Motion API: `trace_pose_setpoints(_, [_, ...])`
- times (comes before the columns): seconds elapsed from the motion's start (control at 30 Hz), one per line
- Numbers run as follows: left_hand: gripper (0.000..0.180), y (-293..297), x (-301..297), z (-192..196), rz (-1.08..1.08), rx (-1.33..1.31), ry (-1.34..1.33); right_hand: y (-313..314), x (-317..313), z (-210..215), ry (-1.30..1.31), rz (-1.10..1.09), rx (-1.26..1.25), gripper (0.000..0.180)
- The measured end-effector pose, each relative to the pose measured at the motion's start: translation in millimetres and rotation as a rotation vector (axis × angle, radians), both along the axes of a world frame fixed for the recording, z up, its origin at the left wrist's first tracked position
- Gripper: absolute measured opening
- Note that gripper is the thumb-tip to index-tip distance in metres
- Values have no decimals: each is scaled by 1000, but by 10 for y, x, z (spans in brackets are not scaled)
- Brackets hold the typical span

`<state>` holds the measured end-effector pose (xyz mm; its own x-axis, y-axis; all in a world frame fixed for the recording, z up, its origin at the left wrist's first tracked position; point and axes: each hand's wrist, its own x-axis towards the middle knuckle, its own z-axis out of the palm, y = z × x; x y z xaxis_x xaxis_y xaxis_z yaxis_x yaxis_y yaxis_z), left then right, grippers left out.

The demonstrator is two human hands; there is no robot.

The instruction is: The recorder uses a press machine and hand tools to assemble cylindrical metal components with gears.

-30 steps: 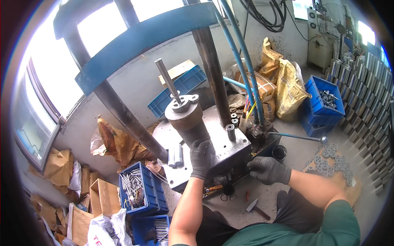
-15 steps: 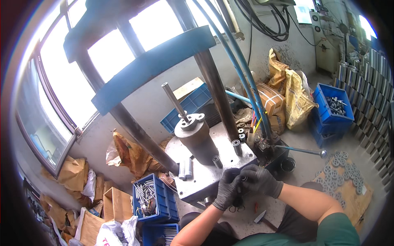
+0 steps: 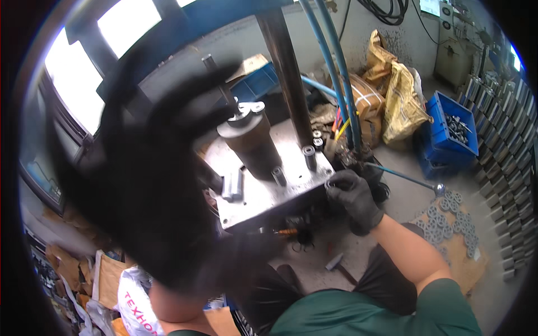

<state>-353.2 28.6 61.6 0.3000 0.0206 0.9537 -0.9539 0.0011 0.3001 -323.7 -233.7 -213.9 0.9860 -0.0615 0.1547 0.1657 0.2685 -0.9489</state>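
My left hand [image 3: 151,179], in a dark glove, is raised close to the camera, blurred, with its fingers spread and nothing visible in them. It hides much of the press's left side. My right hand [image 3: 357,204], in a dark grey glove, is closed beside the right corner of the metal press plate [image 3: 258,197]; what its curled fingers hold, if anything, cannot be made out. On the plate stands a thick dark cylinder [image 3: 252,147], with shiny round parts and an upright rod [image 3: 219,83] on top. Short metal sleeves [image 3: 310,158] stand near the plate's right side, and two grey cylinders [image 3: 232,186] sit at its left.
A lever with a ball end [image 3: 439,189] juts out right of the press. Blue crates [image 3: 451,129] and yellow sacks [image 3: 404,106] stand farther right, near stacked metal cylinders [image 3: 493,145]. Grey rings [image 3: 448,221] and a hammer [image 3: 336,262] lie on the floor.
My hands were together at the plate's front edge; the left has come away and risen toward the camera, its fingers spreading. My right stays near the corner. The whole view has shifted.
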Motion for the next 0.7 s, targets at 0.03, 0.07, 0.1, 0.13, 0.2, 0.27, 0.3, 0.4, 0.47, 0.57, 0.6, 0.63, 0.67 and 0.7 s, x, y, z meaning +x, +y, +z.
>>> trace_pose_setpoints(0.03, [82, 39, -445, 612, -64, 100, -90, 203, 43, 147, -47, 53, -27, 20])
trace_pose_setpoints(0.07, [82, 49, -195, 434, -94, 76, -58, 86, 160, -33, -35, 4, -100, 20])
trace_pose_setpoints(0.1, [82, -39, 48, 247, -127, 65, -45, -40, 253, -171, -46, -28, -118, 20])
trace_pose_setpoints(0.13, [82, -64, 76, 224, -134, 76, -49, -19, 249, -195, -79, -35, -113, 21])
trace_pose_setpoints(0.2, [81, -144, 170, 299, -150, 92, -76, -81, 251, -84, 2, 7, -36, 21])
trace_pose_setpoints(0.27, [81, -36, 427, 273, -146, 95, -161, 125, 286, 55, 11, 72, -75, 20])
trace_pose_setpoints(0.3, [81, -13, 521, 289, -177, 68, -252, 76, 178, 44, -47, 19, -145, 20])
trace_pose_setpoints(0.4, [80, 208, 853, 414, -113, -6, -482, 88, 83, 8, -281, -119, -530, 20])
trace_pose_setpoints(0.47, [80, 39, 880, 631, 13, -131, -656, 13, -68, 140, -408, -193, -568, 17])
trace_pose_setpoints(0.57, [79, 178, 684, 912, 111, -179, -889, -8, -203, -536, -175, -37, -219, 37])
trace_pose_setpoints(0.6, [79, 364, 698, 895, 144, -147, -985, 130, -151, -602, -275, -66, -148, 33])
trace_pose_setpoints(0.63, [79, 555, 754, 830, 177, -98, -1081, 171, -106, -397, -177, -66, -269, 33])
trace_pose_setpoints(0.67, [79, 475, 764, 714, 159, -73, -1059, 126, 27, -80, -384, 14, -231, 32])
trace_pose_setpoints(0.7, [79, 324, 696, 601, 107, -49, -944, 88, -348, 39, -219, -70, -211, 24])
